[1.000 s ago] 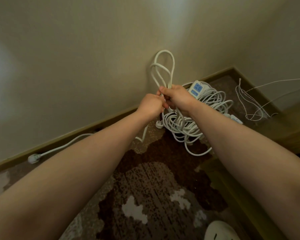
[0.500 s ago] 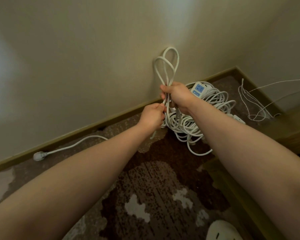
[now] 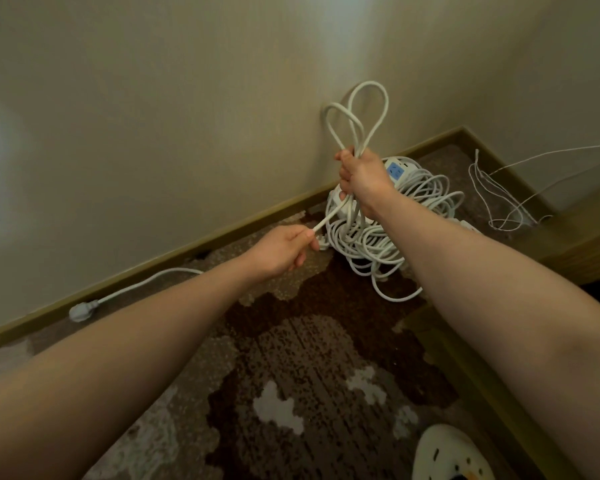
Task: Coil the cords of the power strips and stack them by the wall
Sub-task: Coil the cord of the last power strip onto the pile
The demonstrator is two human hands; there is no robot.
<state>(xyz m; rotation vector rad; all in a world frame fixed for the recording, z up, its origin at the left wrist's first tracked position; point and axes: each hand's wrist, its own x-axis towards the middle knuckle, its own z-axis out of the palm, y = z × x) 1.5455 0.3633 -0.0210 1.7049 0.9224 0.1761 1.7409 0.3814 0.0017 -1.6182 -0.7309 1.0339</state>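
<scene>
The white cord (image 3: 355, 119) stands in two loops above the right hand (image 3: 362, 181), which is closed round the gathered strands, raised in front of the wall (image 3: 187, 116) just above the heap of coiled power strips (image 3: 395, 209). Half a second ago the left hand (image 3: 281, 251) was up against the right one; now it has dropped away to the left of the heap, pinching the cord's free length, which runs taut between the two hands. That reads as slack being drawn out for the next loop, so coiling is mid-way. Further left of the heap, along the skirting, a plug (image 3: 82, 311) and its lead lie on the carpet (image 3: 291, 393), uncoiled.
</scene>
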